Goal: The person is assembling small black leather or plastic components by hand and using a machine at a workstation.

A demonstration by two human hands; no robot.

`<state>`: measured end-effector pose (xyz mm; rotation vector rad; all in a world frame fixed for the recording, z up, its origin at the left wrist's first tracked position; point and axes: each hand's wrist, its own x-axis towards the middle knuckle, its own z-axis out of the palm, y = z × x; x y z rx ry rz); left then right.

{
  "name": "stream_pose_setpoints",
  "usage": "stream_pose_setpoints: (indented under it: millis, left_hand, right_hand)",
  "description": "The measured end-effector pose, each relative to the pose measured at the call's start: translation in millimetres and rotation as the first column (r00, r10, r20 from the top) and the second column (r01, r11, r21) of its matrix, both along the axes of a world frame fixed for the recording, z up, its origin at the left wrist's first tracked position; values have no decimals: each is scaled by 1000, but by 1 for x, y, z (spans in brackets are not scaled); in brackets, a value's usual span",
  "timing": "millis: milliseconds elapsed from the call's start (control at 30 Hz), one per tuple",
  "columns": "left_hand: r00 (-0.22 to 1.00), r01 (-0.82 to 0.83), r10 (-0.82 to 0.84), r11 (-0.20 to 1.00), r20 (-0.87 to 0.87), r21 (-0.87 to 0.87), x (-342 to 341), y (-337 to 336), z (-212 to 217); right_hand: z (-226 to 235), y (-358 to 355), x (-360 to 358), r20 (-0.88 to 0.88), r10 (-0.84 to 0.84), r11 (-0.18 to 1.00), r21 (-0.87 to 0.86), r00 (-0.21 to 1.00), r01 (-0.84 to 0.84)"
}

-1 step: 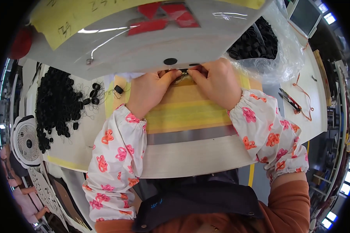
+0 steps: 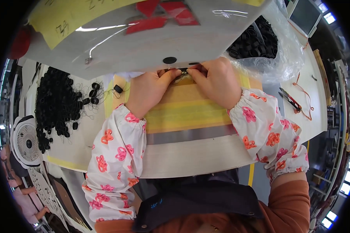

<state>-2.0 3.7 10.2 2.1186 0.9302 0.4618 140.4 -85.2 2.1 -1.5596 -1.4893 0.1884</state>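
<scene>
Your two hands meet right at the far edge of the worktop [image 2: 190, 155], tucked up against the lower lip of the grey machine housing [image 2: 151, 42]. The small dark part [image 2: 182, 72] sits pinched between them there, dead centre, just below the black round hole [image 2: 169, 60] in that housing.

Left hand [image 2: 149, 89] comes in from the left with the thumb and forefinger closed narrow on the part's left end. Right hand [image 2: 216, 79] mirrors it from the right, fingertips closed on the other end. So both hands are holding it, not open, and neither is really nearer: the part is at the fingertips of both, touching each.

The thing that matters: the part's long axis seems to run left to right, along the worktop's far edge, so it lies across in front of you, with each hand on one end. It's mostly hidden by your fingers, so you can't tell its exact shape or whether it's level.

The yellow mat [image 2: 190, 108] lies under your wrists, between you and the part. The big pile of black rings [image 2: 54, 105] is well off toward the worktop's left edge, and the plastic bag of more rings [image 2: 260, 39] sits at the far right corner, just beside your right hand.
</scene>
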Motion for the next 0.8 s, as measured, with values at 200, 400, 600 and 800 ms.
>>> stream_pose_setpoints:
  millis: [200,400,600,800]
  left_hand:
    - [998,-26,24,999,-63,-39,1,0,1]
    - [999,-29,31,999,40,-37,-1,0,-6]
    - [996,-81,77,989,-41,-126,-4,3,-8]
    - [1000,-22,20,996,-23,-86,-4,5,-10]
  right_hand:
    - [2,0,0,12,12,1000,8,1000,-12]
    - [4,0,-1,20,0,1000,-22,1000,0]
    - [4,2,-7,77,-59,996,-66,995,64]
    - [7,0,-5,-43,-48,992,-120,998,43]
